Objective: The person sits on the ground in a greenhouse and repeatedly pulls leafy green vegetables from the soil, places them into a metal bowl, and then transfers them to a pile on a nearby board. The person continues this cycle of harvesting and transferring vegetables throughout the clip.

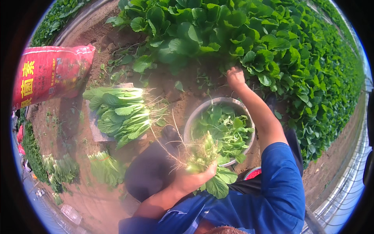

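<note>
My left hand [194, 180] is closed around a bunch of leafy greens [223, 180] in front of my body. Their pale stems and long, thin roots stick up and to the left, while the leaves hang to the right. My right hand [236, 76] reaches forward to the bases of the growing greens [201, 32], at the edge of the dense bed. Its fingers are curled and partly hidden, so whether they grip a stem cannot be seen. Below that forearm, a round basin [188, 124] holds loose green leaves [233, 131].
Left of the basin, pulled greens [122, 108] lie on a flat board [98, 131], roots rightward. Tied bundles [105, 168] rest on the soil farther left. A large red printed sack [55, 73] stands upper left. A small container with red contents [252, 173] sits near my leg.
</note>
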Demonstrator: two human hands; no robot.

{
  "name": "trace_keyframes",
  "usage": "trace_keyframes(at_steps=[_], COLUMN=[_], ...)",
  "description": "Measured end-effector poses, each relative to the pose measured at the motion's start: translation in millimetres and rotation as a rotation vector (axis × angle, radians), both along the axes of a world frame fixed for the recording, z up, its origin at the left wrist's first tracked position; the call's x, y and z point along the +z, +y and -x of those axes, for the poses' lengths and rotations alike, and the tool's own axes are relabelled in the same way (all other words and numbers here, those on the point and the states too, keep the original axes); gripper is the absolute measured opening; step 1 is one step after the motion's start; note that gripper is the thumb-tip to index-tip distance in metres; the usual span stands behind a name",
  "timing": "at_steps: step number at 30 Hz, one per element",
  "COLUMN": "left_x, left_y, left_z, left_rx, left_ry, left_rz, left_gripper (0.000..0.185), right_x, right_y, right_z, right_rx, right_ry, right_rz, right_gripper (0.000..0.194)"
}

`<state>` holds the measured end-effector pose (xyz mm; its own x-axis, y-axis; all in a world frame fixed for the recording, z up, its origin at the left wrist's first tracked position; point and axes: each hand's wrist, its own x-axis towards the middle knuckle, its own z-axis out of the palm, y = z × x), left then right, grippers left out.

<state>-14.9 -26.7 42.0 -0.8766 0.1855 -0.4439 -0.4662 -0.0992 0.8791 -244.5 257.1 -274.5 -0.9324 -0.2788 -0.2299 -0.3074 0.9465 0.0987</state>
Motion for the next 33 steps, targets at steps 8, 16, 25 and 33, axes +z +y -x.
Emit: trace_keyframes(at_steps=[8, 16, 25, 33], left_x=[-1.8, -0.6, -5.9, -1.8], left_y=[-2.9, -0.2, -23.8, -37.5], left_z=[20.9, 35.4, 71.9, 81.1], left_rx=[-0.110, -0.091, 0.286, 0.423], left_ry=[-0.133, -0.135, 0.224, 0.275], left_rz=[0.031, 0.002, 0.131, 0.133], left_gripper=[0.037, 0.040, 0.036, 0.030], right_x=[-84.6, 5.9, 134.7, 129.8], right_y=[66.5, 46.3, -8.2, -30.6], right_z=[20.0, -7.3, -129.2, -144.7], right_rx=[-0.165, -0.234, -0.343, -0.556], right_ry=[-0.240, -0.389, -0.670, -0.834], right_rz=[-0.368, -0.150, 0.574, 1.399], right_gripper=[0.022, 0.025, 0.038, 0.036])
